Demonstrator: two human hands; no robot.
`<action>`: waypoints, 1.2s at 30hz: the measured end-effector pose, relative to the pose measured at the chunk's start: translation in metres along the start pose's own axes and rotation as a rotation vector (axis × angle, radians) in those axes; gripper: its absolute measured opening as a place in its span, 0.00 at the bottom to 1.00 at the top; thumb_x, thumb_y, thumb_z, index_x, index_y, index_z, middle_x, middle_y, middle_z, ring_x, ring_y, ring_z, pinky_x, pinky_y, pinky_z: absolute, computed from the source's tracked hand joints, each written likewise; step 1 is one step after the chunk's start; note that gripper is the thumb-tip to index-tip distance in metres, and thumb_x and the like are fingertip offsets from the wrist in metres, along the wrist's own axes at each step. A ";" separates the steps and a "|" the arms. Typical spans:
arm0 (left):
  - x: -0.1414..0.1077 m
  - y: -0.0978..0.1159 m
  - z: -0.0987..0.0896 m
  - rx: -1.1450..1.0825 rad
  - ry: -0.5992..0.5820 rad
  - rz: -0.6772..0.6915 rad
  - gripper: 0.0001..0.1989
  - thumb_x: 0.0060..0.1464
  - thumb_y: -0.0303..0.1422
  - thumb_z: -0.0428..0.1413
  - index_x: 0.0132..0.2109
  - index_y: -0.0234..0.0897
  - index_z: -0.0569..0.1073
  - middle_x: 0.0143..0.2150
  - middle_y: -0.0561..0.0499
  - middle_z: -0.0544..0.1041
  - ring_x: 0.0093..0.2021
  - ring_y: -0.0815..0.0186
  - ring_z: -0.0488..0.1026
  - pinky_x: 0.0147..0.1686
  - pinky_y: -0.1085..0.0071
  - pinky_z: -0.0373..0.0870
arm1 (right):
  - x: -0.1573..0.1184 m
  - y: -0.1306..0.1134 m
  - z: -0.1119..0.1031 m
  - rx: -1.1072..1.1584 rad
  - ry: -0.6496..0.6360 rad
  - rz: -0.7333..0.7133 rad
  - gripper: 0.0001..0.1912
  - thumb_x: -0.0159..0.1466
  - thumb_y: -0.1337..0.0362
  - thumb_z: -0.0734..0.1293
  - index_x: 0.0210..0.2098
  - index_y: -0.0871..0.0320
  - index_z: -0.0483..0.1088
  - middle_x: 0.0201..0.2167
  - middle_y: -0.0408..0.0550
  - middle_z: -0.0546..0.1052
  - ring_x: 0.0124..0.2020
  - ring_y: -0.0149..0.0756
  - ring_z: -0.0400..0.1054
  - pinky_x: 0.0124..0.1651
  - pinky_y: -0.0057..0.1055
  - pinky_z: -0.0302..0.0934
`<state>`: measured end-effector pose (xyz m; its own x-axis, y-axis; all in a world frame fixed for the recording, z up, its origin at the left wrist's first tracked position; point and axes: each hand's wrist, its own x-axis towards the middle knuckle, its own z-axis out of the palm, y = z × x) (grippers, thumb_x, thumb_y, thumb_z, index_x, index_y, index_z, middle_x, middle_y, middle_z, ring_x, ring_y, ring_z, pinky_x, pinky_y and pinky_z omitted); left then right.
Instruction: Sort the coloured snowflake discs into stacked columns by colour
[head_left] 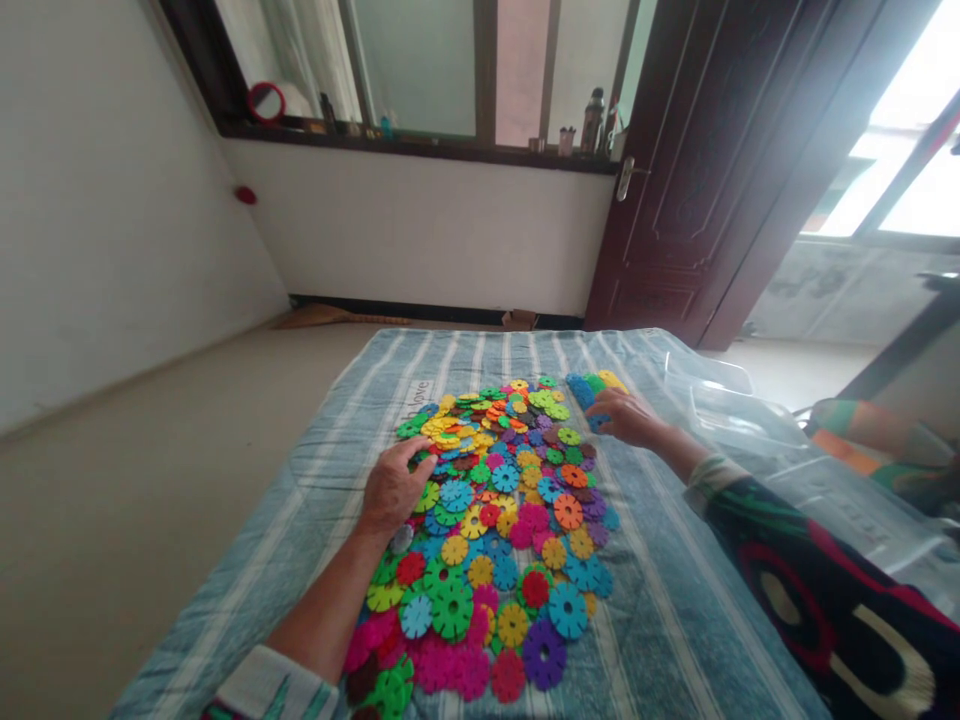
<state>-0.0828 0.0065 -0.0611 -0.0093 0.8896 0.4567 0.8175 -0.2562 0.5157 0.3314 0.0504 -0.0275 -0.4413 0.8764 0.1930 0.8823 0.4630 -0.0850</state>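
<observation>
A broad pile of colourful notched plastic discs [491, 510] covers the middle of a striped blue cloth [660, 600]. My left hand [397, 483] rests at the pile's left edge, thumb and fingers apart, its fingertips beside yellow and green discs; nothing shows in its grasp. Over at the upper right of the pile, my right hand [626, 417] is at a small row of blue, green and yellow discs [595, 384]. Its fingers bend over the blue ones, and whether they grip any cannot be made out.
Clear plastic containers [746, 415] stand along the cloth's right edge. Beyond the cloth are a white wall, a dark red door [690, 150] and a ledge [450, 150] with a bottle and small items. A broom-like object [322, 316] lies on the floor by the wall.
</observation>
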 end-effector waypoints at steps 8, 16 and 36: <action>0.000 0.000 0.001 0.003 0.003 -0.003 0.14 0.50 0.39 0.53 0.41 0.40 0.77 0.47 0.48 0.80 0.49 0.59 0.76 0.54 0.63 0.69 | -0.001 -0.006 -0.001 -0.066 -0.044 -0.005 0.17 0.54 0.72 0.70 0.43 0.55 0.77 0.48 0.53 0.72 0.51 0.46 0.64 0.51 0.37 0.58; -0.002 0.003 -0.001 0.000 0.002 -0.002 0.13 0.50 0.38 0.53 0.41 0.40 0.77 0.47 0.49 0.80 0.49 0.59 0.75 0.54 0.64 0.69 | -0.004 -0.004 0.001 -0.031 -0.013 -0.023 0.18 0.53 0.75 0.68 0.42 0.56 0.77 0.46 0.54 0.74 0.50 0.46 0.65 0.50 0.37 0.57; -0.005 0.011 0.000 -0.026 -0.005 -0.012 0.12 0.50 0.35 0.53 0.40 0.39 0.77 0.47 0.48 0.80 0.49 0.60 0.75 0.55 0.66 0.67 | -0.037 -0.204 -0.012 -0.014 -0.101 -0.649 0.04 0.61 0.68 0.67 0.37 0.59 0.73 0.55 0.57 0.67 0.58 0.48 0.56 0.50 0.41 0.61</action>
<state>-0.0736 -0.0008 -0.0580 -0.0163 0.8947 0.4463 0.8023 -0.2547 0.5399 0.1702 -0.0780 -0.0054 -0.8973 0.4281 0.1078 0.4334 0.9007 0.0311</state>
